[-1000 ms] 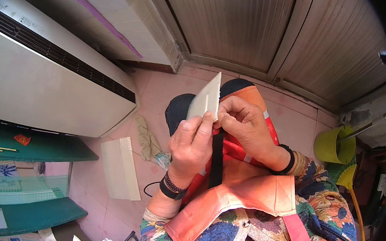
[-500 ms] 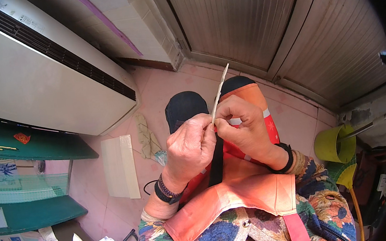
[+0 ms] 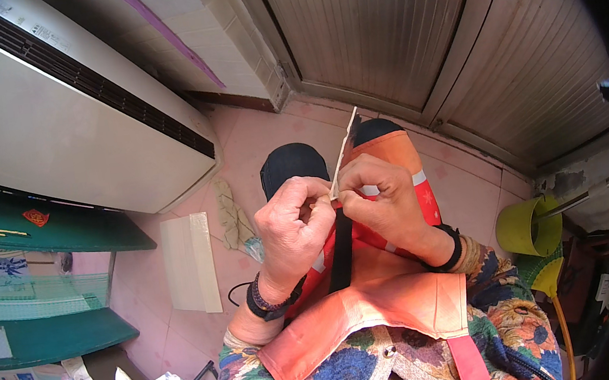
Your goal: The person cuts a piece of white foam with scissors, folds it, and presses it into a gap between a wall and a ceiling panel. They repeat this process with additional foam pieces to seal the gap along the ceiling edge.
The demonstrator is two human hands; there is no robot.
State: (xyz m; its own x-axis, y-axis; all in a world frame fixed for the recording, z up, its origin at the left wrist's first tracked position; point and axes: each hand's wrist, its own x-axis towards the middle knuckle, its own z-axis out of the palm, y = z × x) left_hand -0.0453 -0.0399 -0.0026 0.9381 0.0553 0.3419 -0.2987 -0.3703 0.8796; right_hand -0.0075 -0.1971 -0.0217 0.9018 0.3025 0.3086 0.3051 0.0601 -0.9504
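Observation:
Both hands meet in front of my lap around a thin, whitish strip (image 3: 343,148) seen nearly edge-on. Its free end points up and away from me, with a slightly uneven edge. My left hand (image 3: 291,221) is closed, pinching the strip's near end. Right against it, my right hand (image 3: 382,198) pinches the same end between thumb and fingers. The fingertips partly hide where the strip is gripped, and its exact kind I cannot make out. Beneath the hands lies the orange and red apron (image 3: 367,310) over my lap.
A pale flat board (image 3: 190,264) and a beige crumpled cloth (image 3: 231,217) lie on the pink tiled floor to the left. A white air conditioner (image 3: 87,132) and green shelves (image 3: 46,227) stand farther left. To the right is a yellow-green bucket (image 3: 523,231); ribbed door panels (image 3: 376,24) are ahead.
The strip's far tip has shifted slightly left and down. My left hand has turned a little, its fingers bending more at the strip's near end. My right hand has barely moved.

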